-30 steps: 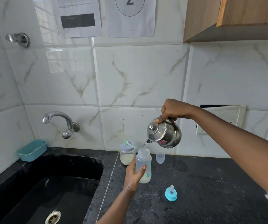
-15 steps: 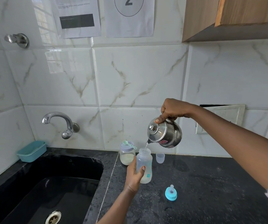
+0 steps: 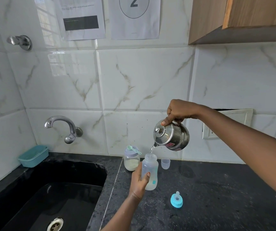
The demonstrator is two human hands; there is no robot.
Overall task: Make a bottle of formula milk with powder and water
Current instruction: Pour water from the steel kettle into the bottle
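Note:
My left hand (image 3: 139, 182) grips a clear baby bottle (image 3: 151, 169), open at the top, held upright just above the black counter (image 3: 217, 197). A little pale liquid sits in its base. My right hand (image 3: 178, 112) holds a steel kettle (image 3: 172, 135) by its handle, thumb on the lid, tilted left. A thin stream of water (image 3: 152, 149) runs from its spout into the bottle's mouth. Behind the bottle stands a glass jar of powder (image 3: 131, 161) with a green scoop (image 3: 133, 148) lying on its lid. The blue teat cap (image 3: 176, 200) rests on the counter to the right.
A small clear cup (image 3: 165, 163) stands by the wall behind the bottle. A black sink (image 3: 50, 194) lies to the left under a steel tap (image 3: 62, 126), with a teal soap dish (image 3: 33, 155) at its corner. A wooden cabinet (image 3: 242, 17) overhangs the upper right.
The pour continues with both hands almost still. The kettle and bottle keep their places; the liquid level in the bottle looks much the same.

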